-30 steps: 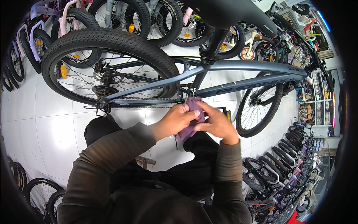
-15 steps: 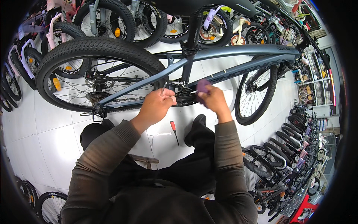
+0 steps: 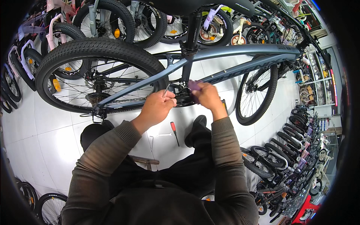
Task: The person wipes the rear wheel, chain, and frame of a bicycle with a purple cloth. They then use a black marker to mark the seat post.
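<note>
- Your 2 hands are up at the crank area (image 3: 183, 98) of the blue-grey bicycle (image 3: 232, 51), 1 to each side: left hand (image 3: 156, 106) toward the rear wheel (image 3: 99, 81), right hand (image 3: 209, 96) toward the front wheel (image 3: 257, 89).
- Your left hand is closed, thumb and fingers pinching a thin metal piece (image 3: 166, 90) that sticks up out of the grip; it is too small to tell its exact kind.
- Your right hand is gripping a bunched purple cloth (image 3: 194, 86), which pokes out past your fingers on their left, right at the crank area; you cannot tell from this angle how firmly it presses there.
- The cloth lies to the right of your left hand, with a narrow gap between the 2.
- The bicycle stands crosswise in front of you, its frame running beyond both hands as you look down.
- A pedal (image 3: 224, 105) with a yellow edge shows just right of your right wrist.
- Below your hands, on the white tiled floor (image 3: 60, 146), lie 3 tools: a red-handled screwdriver (image 3: 174, 132), a wrench (image 3: 165, 134) to its left, and a thin bent metal key (image 3: 152, 143) beyond that.
- Your black shoe (image 3: 198, 129) is just right of the screwdriver.
- More bicycles (image 3: 288, 146) stand in a row at your right.
</note>
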`<state>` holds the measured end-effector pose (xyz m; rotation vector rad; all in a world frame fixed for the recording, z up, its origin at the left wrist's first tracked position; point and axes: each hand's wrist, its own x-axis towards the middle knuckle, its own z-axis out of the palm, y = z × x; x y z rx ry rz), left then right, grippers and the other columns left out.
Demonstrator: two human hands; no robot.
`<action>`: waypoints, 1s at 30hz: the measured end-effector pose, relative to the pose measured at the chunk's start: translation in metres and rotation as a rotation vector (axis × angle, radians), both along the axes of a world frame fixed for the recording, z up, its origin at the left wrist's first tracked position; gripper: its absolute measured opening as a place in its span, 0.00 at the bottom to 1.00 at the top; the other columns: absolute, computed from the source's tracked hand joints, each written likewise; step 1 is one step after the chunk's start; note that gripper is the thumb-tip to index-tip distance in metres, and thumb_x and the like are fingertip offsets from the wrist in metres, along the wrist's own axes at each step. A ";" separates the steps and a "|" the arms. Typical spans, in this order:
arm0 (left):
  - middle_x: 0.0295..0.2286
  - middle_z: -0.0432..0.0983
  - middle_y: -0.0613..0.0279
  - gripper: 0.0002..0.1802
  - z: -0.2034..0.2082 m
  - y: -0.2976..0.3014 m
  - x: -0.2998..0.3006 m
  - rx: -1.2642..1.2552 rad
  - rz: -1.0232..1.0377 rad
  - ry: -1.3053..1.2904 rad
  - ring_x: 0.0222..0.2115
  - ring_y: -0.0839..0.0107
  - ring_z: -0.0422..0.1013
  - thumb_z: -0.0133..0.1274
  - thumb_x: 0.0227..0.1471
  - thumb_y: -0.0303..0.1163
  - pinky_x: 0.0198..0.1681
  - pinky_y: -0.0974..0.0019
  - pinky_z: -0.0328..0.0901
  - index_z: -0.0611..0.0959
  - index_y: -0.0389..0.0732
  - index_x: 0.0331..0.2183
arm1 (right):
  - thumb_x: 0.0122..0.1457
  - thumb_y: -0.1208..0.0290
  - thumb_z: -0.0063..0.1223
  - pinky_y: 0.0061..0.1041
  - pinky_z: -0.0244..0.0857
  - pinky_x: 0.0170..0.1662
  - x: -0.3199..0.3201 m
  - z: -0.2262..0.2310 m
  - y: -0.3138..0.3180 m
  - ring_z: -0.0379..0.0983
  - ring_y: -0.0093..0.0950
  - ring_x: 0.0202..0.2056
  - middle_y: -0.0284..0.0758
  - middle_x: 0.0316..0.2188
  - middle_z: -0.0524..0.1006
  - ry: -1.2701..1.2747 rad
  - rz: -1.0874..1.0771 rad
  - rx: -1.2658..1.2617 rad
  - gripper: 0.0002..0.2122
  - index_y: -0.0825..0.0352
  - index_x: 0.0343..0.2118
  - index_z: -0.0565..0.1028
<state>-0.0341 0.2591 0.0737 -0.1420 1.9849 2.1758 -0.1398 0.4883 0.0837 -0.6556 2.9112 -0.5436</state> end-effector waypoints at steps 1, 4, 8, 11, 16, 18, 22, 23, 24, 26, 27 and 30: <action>0.33 0.82 0.52 0.18 0.000 0.002 -0.001 0.008 -0.005 0.006 0.33 0.70 0.78 0.53 0.54 0.30 0.38 0.68 0.70 0.78 0.26 0.43 | 0.55 0.67 0.59 0.40 0.70 0.43 0.002 -0.006 -0.006 0.76 0.48 0.37 0.48 0.33 0.79 -0.078 0.089 -0.038 0.08 0.66 0.34 0.81; 0.35 0.81 0.53 0.17 -0.001 0.001 -0.002 -0.024 -0.056 -0.012 0.35 0.71 0.77 0.51 0.56 0.28 0.41 0.70 0.69 0.76 0.26 0.44 | 0.54 0.68 0.61 0.37 0.69 0.43 -0.001 -0.013 -0.013 0.76 0.45 0.36 0.45 0.33 0.80 -0.311 -0.094 -0.011 0.09 0.67 0.36 0.81; 0.33 0.83 0.51 0.18 -0.003 -0.002 -0.001 -0.055 -0.008 0.015 0.32 0.70 0.78 0.54 0.53 0.31 0.38 0.68 0.70 0.79 0.28 0.43 | 0.55 0.69 0.58 0.39 0.71 0.44 -0.006 -0.005 -0.011 0.77 0.47 0.39 0.48 0.36 0.80 -0.199 -0.071 0.246 0.08 0.69 0.33 0.81; 0.33 0.83 0.51 0.18 -0.004 -0.003 -0.001 -0.008 0.012 -0.002 0.31 0.69 0.78 0.54 0.53 0.32 0.37 0.68 0.70 0.79 0.28 0.43 | 0.56 0.69 0.56 0.39 0.71 0.45 -0.005 0.004 -0.010 0.78 0.44 0.40 0.46 0.34 0.81 -0.151 -0.117 0.341 0.08 0.67 0.33 0.82; 0.34 0.81 0.54 0.16 0.001 0.000 0.000 -0.055 -0.061 -0.041 0.36 0.73 0.77 0.51 0.56 0.27 0.41 0.71 0.68 0.76 0.27 0.45 | 0.54 0.69 0.59 0.35 0.70 0.41 0.000 0.001 -0.012 0.77 0.44 0.35 0.46 0.31 0.80 -0.335 -0.036 0.047 0.09 0.66 0.37 0.81; 0.34 0.81 0.54 0.17 0.003 0.001 -0.001 -0.075 -0.071 -0.037 0.36 0.72 0.77 0.52 0.56 0.27 0.41 0.71 0.68 0.76 0.26 0.45 | 0.54 0.71 0.59 0.33 0.70 0.40 0.000 -0.004 -0.013 0.77 0.43 0.32 0.45 0.29 0.80 -0.299 -0.029 0.069 0.09 0.66 0.37 0.81; 0.33 0.82 0.53 0.18 0.000 0.002 0.001 -0.063 -0.019 0.003 0.33 0.71 0.77 0.54 0.54 0.30 0.37 0.70 0.69 0.77 0.27 0.44 | 0.54 0.70 0.54 0.38 0.70 0.47 -0.005 -0.006 -0.010 0.77 0.47 0.41 0.47 0.36 0.80 -0.291 -0.084 0.245 0.11 0.66 0.39 0.81; 0.33 0.82 0.52 0.19 -0.002 0.000 0.001 -0.050 0.004 0.017 0.31 0.70 0.77 0.55 0.54 0.31 0.35 0.69 0.69 0.78 0.27 0.43 | 0.54 0.69 0.51 0.40 0.70 0.49 -0.007 -0.004 -0.008 0.76 0.48 0.43 0.47 0.39 0.80 -0.264 -0.108 0.317 0.12 0.66 0.39 0.81; 0.33 0.82 0.52 0.18 -0.003 -0.001 0.001 -0.043 0.008 0.011 0.31 0.71 0.77 0.55 0.54 0.31 0.35 0.69 0.69 0.78 0.27 0.43 | 0.54 0.70 0.49 0.39 0.70 0.50 -0.009 -0.002 -0.006 0.76 0.48 0.44 0.47 0.39 0.80 -0.245 -0.138 0.392 0.13 0.66 0.40 0.81; 0.33 0.82 0.53 0.18 -0.006 -0.004 0.000 -0.027 0.000 -0.003 0.31 0.72 0.76 0.54 0.54 0.30 0.35 0.70 0.69 0.78 0.27 0.44 | 0.53 0.70 0.47 0.39 0.71 0.49 -0.011 0.006 0.002 0.76 0.48 0.44 0.48 0.39 0.80 -0.178 -0.190 0.440 0.14 0.67 0.38 0.82; 0.33 0.82 0.53 0.18 -0.007 -0.005 -0.001 -0.027 -0.005 0.000 0.31 0.72 0.76 0.54 0.54 0.30 0.35 0.70 0.69 0.78 0.27 0.44 | 0.54 0.68 0.47 0.39 0.71 0.48 -0.012 0.011 0.009 0.77 0.47 0.42 0.48 0.37 0.81 -0.166 -0.242 0.416 0.13 0.67 0.35 0.83; 0.32 0.82 0.55 0.18 -0.010 -0.006 -0.003 0.000 -0.022 0.001 0.32 0.73 0.76 0.53 0.55 0.30 0.36 0.71 0.68 0.78 0.27 0.44 | 0.54 0.68 0.48 0.38 0.72 0.47 -0.010 0.021 0.031 0.78 0.46 0.41 0.48 0.35 0.81 -0.141 -0.381 0.319 0.13 0.68 0.33 0.83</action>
